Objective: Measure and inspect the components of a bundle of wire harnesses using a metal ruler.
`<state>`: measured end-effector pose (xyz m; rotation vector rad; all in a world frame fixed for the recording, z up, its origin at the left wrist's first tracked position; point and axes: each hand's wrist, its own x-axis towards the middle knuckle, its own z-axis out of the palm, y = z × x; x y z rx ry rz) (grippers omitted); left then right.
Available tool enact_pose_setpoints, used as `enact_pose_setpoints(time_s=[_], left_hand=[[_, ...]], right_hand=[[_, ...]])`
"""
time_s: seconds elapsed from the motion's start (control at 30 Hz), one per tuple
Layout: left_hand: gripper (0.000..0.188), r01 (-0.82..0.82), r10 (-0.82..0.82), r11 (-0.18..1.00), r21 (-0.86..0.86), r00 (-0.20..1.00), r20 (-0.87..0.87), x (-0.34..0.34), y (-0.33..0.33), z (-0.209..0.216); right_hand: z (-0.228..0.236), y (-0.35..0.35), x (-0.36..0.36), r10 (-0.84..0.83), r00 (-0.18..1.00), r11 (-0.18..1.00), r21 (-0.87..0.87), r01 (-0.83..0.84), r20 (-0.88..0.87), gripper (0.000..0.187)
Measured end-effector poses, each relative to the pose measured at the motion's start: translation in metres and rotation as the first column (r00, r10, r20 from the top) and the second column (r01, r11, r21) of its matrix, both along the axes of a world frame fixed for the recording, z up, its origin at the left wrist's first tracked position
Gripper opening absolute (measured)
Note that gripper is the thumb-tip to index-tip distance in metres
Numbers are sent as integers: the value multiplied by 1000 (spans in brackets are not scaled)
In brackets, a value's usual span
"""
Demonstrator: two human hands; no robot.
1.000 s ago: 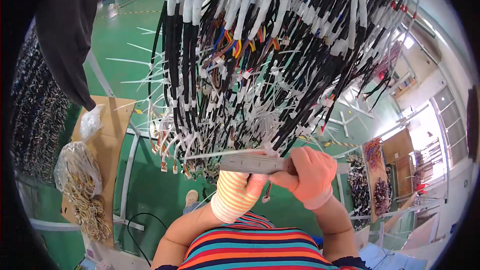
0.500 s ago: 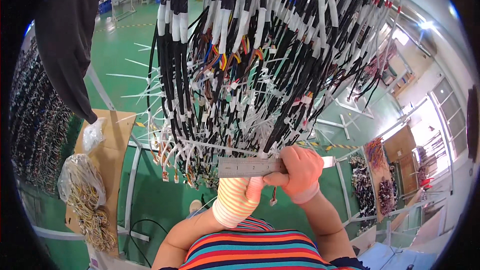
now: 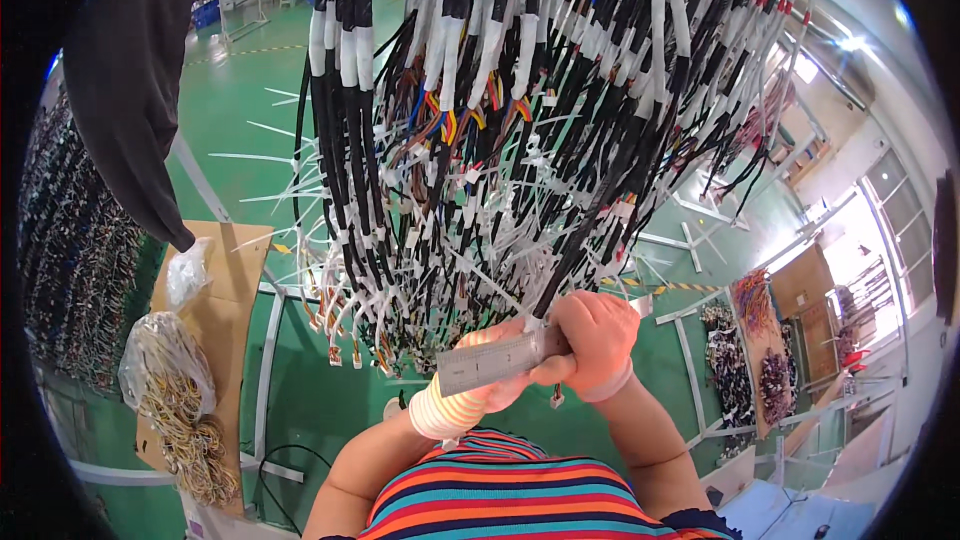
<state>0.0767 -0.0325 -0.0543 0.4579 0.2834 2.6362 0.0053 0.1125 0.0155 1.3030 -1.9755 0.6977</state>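
My right hand is closed round a steel ruler, its thumb pressed on the metal. The ruler tilts, its left end lower, and its far end shows past my right knuckles. Behind the ruler is my left hand, in a pale striped glove. Its fingers look closed, partly hidden by the ruler, and I cannot make out what is in them. A black wrapped cable with a white tie runs down to the ruler between my hands. Below my right hand dangles a small connector.
A dense bundle of hanging wire harnesses fills the middle, white ties sticking out sideways. A dark cloth hangs at left, above a cardboard-covered surface with a plastic bag of yellowish wires. More harnesses hang on a rack at right.
The ruler has gone from nearly level to tilted, its left end dropping. My left hand has moved left and down, its fingers reaching behind the ruler. My right hand keeps its grip.
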Motion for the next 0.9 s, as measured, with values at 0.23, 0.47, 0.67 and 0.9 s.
enact_pose_setpoints(time_s=[0.23,0.47,0.67,0.9], left_hand=[[44,-172,163,962,-214,985,-60,10,8,-6],[8,-817,388,-153,-556,467,-794,7,10,28],[37,-873,194,-414,-259,193,-962,3,19,25],[33,-866,505,49,-498,452,-735,-5,29,21]], right_hand=[[-5,3,-6,25,991,1000,-21,-23,130,72],[11,13,20,318,696,904,-427,-18,644,12],[32,-6,25,250,491,907,-379,183,834,17],[50,-11,33,137,466,935,-270,231,874,6]])
